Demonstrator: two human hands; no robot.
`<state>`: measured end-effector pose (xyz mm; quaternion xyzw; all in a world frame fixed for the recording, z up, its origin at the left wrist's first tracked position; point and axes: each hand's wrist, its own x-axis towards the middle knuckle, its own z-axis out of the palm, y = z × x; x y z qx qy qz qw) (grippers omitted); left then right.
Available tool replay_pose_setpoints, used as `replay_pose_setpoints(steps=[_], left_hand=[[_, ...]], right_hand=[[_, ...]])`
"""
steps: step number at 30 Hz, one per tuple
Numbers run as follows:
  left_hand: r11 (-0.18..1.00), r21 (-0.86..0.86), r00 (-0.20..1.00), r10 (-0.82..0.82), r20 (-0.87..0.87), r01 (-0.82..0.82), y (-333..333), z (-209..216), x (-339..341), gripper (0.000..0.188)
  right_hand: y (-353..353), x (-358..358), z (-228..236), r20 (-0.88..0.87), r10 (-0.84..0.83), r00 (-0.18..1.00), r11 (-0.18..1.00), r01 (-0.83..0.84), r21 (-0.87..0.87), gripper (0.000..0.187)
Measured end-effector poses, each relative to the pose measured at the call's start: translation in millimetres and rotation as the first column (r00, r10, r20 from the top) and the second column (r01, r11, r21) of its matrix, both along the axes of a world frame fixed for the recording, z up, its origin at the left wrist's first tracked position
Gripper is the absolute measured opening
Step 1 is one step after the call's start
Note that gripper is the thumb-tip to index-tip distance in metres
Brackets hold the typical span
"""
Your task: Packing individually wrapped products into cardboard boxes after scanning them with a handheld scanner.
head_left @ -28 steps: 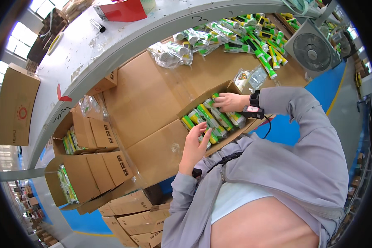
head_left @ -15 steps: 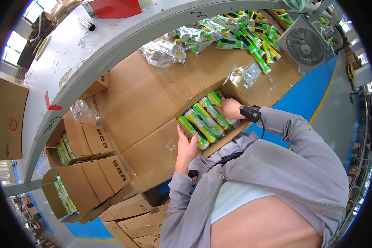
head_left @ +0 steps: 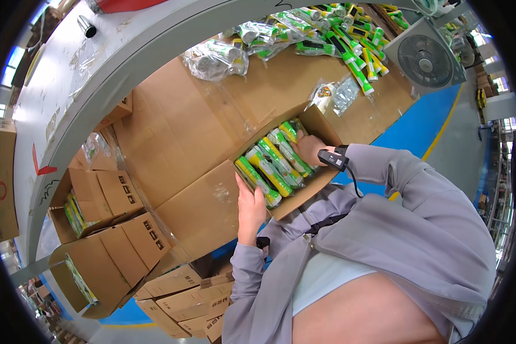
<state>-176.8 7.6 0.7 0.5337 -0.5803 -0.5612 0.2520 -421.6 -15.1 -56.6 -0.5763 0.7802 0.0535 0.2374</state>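
Observation:
An open cardboard box (head_left: 304,200) sits tilted on the near edge of the cardboard-covered table. In it lies a row of green-and-yellow flashlights (head_left: 272,163) in clear plastic bags. My left hand (head_left: 251,209) grips the box's left end, with fingers along the outside wall and the thumb at the rim. My right hand (head_left: 311,148) reaches into the right end. Its thumb and fingers close around a bagged flashlight (head_left: 288,131) at the far right of the row, and some fingertips are hidden among the bags.
A heap of flashlights (head_left: 350,46) covers the far table. Near it lie bagged clear parts (head_left: 215,60), crumpled plastic (head_left: 345,94) and a grey fan (head_left: 424,57). Filled open boxes (head_left: 106,266) stand at left, closed cartons (head_left: 183,298) below. A white shelf (head_left: 57,109) arches over the left.
The whole view has shifted slightly, so the scene sits a little farther left. Both hands keep nearly the same places on and in the box.

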Motion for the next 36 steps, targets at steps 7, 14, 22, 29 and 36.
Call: replay_pose_setpoints(steps=[7,14,22,29,36], left_hand=[[0.998,0.035,0.998,0.057,-0.021,-0.056,4.6,-2.7,3.7,0.049],[0.994,0.052,0.992,0.091,0.091,-0.096,8.3,2.4,0.7,0.043],[0.976,0.021,0.974,0.215,0.076,-0.217,5.0,7.0,-19.4,0.038],[0.964,0.027,0.956,0.257,0.143,-0.263,9.8,8.4,-17.4,0.037],[0.978,-0.017,0.965,0.208,0.158,-0.208,9.1,9.0,-16.3,0.038]], right_hand=[[-48.6,-33.8,53.7,0.398,0.378,0.836,0.746,-0.529,0.403,0.047],[-170.8,-112.7,123.8,0.728,0.095,0.679,0.956,0.141,-0.256,0.021],[-290.1,-221.1,-97.8,-0.253,0.300,0.920,0.816,-0.385,-0.431,0.033],[-272.3,-165.4,-86.3,-0.155,0.499,0.853,0.850,-0.516,-0.105,0.026],[-255.7,-186.6,-17.5,0.026,0.516,0.856,0.793,-0.465,-0.393,0.020]])
